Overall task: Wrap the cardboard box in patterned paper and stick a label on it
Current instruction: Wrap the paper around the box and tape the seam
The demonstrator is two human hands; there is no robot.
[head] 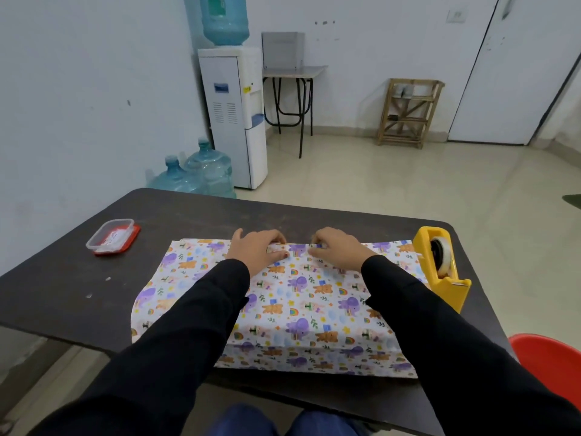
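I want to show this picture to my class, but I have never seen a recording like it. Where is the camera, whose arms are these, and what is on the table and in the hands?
There is no machine here. A person wears a wide-angle camera on the head, so you look forward and down along their two black sleeves. The left hand and the right hand both pinch the far edge of the patterned paper. The paper lies draped over a box-like shape on the dark table; the cardboard itself is hidden. At the right of the table stands a yellow tape dispenser. At the left lies a small clear container with a red lid. Nothing else is held.
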